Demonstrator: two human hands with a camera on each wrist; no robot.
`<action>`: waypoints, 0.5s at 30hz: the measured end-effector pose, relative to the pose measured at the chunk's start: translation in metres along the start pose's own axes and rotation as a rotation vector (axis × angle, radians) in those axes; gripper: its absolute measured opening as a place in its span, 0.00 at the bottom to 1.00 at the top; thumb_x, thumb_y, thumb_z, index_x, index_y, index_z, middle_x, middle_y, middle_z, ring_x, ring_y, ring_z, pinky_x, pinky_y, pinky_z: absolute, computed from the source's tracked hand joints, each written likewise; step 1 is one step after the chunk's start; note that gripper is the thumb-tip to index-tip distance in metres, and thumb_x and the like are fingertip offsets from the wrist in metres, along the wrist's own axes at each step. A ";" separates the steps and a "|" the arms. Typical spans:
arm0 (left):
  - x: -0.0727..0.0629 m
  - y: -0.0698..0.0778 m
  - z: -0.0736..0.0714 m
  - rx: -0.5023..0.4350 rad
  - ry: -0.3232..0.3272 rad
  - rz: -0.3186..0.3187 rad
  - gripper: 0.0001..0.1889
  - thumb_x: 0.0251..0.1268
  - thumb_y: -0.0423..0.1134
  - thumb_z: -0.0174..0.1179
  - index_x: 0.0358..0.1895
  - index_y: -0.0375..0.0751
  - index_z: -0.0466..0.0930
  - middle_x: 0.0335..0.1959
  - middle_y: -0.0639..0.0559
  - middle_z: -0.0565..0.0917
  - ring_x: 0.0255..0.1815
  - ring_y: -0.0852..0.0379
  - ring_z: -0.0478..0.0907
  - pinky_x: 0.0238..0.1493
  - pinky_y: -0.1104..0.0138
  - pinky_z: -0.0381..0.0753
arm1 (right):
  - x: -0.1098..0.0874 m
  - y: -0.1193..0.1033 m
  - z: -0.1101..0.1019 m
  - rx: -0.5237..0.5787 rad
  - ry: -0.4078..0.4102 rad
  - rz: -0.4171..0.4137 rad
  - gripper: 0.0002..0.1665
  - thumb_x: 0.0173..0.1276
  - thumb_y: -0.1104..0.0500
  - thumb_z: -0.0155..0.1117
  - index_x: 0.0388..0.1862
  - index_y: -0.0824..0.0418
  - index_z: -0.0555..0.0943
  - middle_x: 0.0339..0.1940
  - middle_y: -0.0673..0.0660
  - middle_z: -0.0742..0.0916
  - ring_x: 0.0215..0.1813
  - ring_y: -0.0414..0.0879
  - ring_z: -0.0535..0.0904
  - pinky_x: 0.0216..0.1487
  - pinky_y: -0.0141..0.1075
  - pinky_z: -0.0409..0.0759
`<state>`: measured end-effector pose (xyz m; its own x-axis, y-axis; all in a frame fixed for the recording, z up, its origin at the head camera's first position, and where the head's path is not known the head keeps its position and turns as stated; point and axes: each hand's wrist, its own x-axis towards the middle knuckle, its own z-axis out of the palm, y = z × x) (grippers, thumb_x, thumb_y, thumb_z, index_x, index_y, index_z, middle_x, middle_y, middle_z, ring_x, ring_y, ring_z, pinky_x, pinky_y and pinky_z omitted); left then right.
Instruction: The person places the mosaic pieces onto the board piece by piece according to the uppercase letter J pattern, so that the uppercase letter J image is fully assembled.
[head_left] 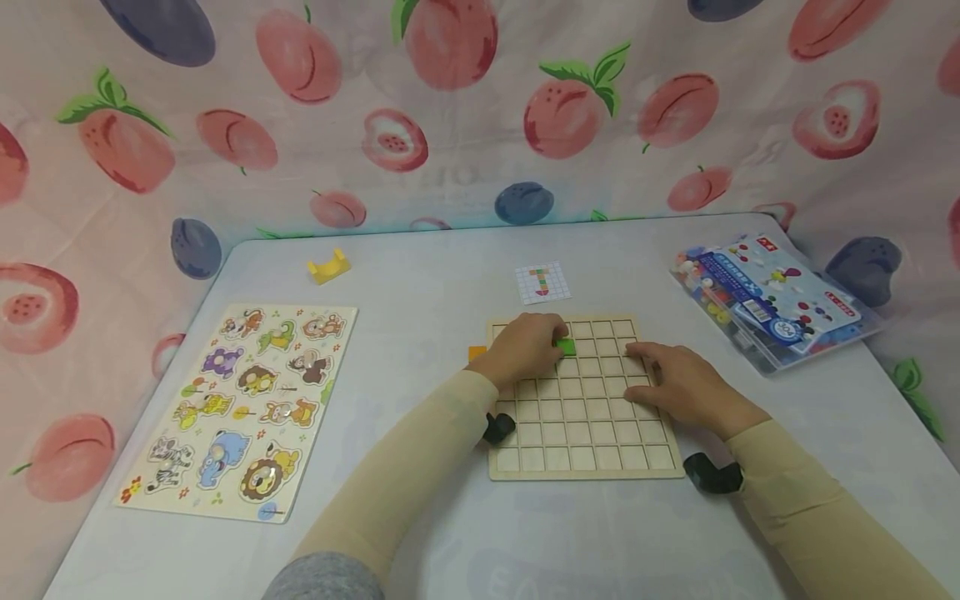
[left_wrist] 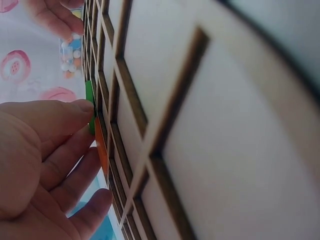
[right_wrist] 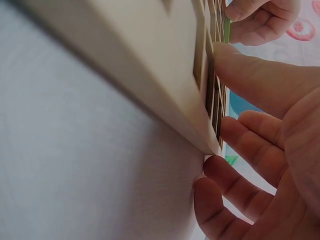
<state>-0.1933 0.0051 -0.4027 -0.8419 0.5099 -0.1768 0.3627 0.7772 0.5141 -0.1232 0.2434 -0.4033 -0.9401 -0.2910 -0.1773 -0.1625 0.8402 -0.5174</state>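
A wooden grid board [head_left: 585, 458] lies on the table in front of me. My left hand [head_left: 527, 350] is over its upper left part, and its thumb and fingertips pinch a green square tile [head_left: 566, 347] at the grid. The green tile [left_wrist: 90, 100] stands under the thumb in the left wrist view, next to an orange piece [left_wrist: 101, 145]. In the head view an orange tile [head_left: 477, 353] shows at the board's left edge, partly behind the left hand. My right hand [head_left: 686, 387] rests on the board's right edge with relaxed, spread fingers, thumb on the grid.
Behind the board lies a small pattern card [head_left: 542, 283]. A clear plastic case of colourful pieces [head_left: 780, 300] sits at the back right. To the left are an animal puzzle board [head_left: 292, 442] and a yellow plastic piece [head_left: 328, 267]. A fruit-print cloth [head_left: 450, 183] hangs behind the table.
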 end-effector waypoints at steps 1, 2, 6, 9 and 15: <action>0.000 0.000 0.000 0.000 0.000 0.001 0.16 0.70 0.37 0.62 0.58 0.42 0.81 0.48 0.53 0.84 0.46 0.60 0.78 0.53 0.68 0.76 | 0.000 0.000 0.000 -0.002 -0.001 0.000 0.42 0.65 0.48 0.72 0.70 0.70 0.70 0.62 0.73 0.78 0.64 0.70 0.70 0.62 0.64 0.66; 0.000 0.000 0.000 0.001 0.000 0.001 0.16 0.70 0.37 0.62 0.58 0.42 0.81 0.48 0.53 0.84 0.46 0.60 0.78 0.53 0.68 0.76 | 0.000 0.000 0.000 -0.004 -0.002 0.001 0.42 0.65 0.48 0.72 0.70 0.70 0.70 0.62 0.73 0.78 0.63 0.70 0.70 0.62 0.64 0.66; 0.000 0.001 0.000 0.007 0.000 -0.003 0.16 0.70 0.37 0.62 0.59 0.42 0.81 0.48 0.53 0.84 0.46 0.60 0.77 0.53 0.68 0.75 | 0.000 0.001 -0.001 -0.007 -0.007 0.002 0.42 0.65 0.48 0.72 0.70 0.70 0.70 0.63 0.73 0.77 0.64 0.71 0.70 0.62 0.65 0.65; -0.001 0.001 -0.001 0.008 0.002 -0.003 0.16 0.70 0.37 0.62 0.59 0.41 0.81 0.48 0.53 0.84 0.46 0.60 0.77 0.53 0.68 0.75 | 0.000 0.001 -0.001 -0.004 -0.009 0.003 0.42 0.65 0.48 0.72 0.70 0.70 0.69 0.64 0.73 0.77 0.65 0.71 0.69 0.63 0.65 0.65; 0.000 -0.001 0.000 0.009 0.002 0.003 0.16 0.70 0.37 0.61 0.59 0.42 0.81 0.48 0.53 0.84 0.45 0.60 0.77 0.53 0.68 0.75 | 0.000 0.000 -0.001 0.006 -0.006 0.000 0.42 0.65 0.49 0.72 0.70 0.70 0.70 0.64 0.73 0.77 0.65 0.70 0.69 0.63 0.64 0.65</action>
<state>-0.1932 0.0045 -0.4031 -0.8415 0.5116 -0.1737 0.3689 0.7789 0.5072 -0.1236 0.2438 -0.4027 -0.9383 -0.2936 -0.1826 -0.1604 0.8375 -0.5223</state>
